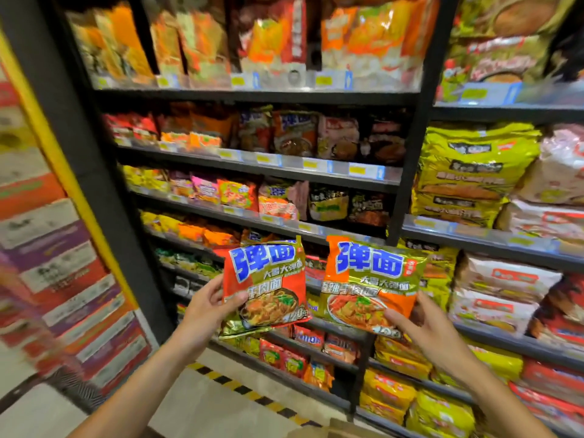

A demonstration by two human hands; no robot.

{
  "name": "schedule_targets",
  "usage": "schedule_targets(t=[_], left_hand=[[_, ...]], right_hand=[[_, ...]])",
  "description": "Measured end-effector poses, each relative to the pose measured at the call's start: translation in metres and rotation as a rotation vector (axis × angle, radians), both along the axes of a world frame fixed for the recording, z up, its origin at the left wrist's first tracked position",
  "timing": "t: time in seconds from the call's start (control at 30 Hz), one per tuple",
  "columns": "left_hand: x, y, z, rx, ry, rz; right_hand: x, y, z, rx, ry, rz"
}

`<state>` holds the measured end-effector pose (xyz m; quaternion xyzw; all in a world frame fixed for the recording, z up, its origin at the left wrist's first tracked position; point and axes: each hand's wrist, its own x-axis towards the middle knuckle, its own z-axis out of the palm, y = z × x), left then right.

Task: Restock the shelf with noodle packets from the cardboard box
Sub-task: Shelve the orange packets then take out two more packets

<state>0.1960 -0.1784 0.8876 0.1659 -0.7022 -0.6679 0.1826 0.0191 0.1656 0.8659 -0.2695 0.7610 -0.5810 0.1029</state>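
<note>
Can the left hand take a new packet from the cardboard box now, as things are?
Probably not. The left hand already grips a red noodle packet, so its fingers are occupied. Only a brown corner of what may be the cardboard box shows at the bottom edge.

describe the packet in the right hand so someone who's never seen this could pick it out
Facing the dark shelving unit full of noodle packets, look at the two packets held up side by side in front of its lower shelves. The right hand pinches the orange packet by its lower right corner. Same big blue characters as the red packet in the left hand, but its ground is orange, not red.
</note>
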Motion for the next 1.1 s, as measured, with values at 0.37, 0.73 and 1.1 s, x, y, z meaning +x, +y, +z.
schedule_targets(t=[0.37, 0.73, 1.1], left_hand=[[0.020, -0.137, 0.034, 0.030, 0.147, 0.012], [0.004, -0.301, 0.080, -0.010, 0.208, -0.077], [-0.089, -0.356, 0.100, -0.054, 0.250, -0.161]], right_hand=[[0.003, -0.137, 0.051, -0.015, 0.091, 0.014], [0.015, -0.278, 0.105, -0.078, 0.155, -0.075], [-0.034, -0.310, 0.124, -0.161, 0.158, -0.211]])
